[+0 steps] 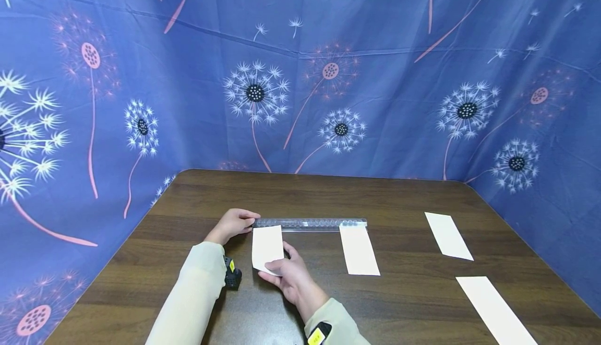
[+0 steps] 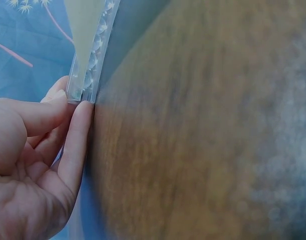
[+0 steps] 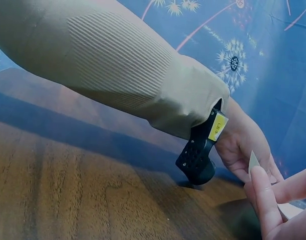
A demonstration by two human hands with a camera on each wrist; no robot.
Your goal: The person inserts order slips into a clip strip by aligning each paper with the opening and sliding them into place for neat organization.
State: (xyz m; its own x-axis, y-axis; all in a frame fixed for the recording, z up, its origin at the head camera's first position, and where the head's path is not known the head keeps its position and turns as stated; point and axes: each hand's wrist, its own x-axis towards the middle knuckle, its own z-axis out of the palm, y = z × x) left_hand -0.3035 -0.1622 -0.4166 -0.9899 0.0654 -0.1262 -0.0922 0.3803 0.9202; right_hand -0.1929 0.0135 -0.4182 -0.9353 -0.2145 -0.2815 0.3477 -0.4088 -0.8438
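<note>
A long clear plastic strip with a bumpy pattern lies crosswise on the table. My left hand pinches its left end between thumb and fingers, seen closely in the left wrist view. In front of that end, a white paper card is held by its lower right corner in my right hand; the card's top edge meets the strip. The pale paper overlaps the strip in the left wrist view. Another white card has its top at the strip's right end.
Two more white cards lie to the right, one farther back and one nearer. The brown wooden table is backed by a blue dandelion-print cloth. Black wrist devices sit at both cuffs.
</note>
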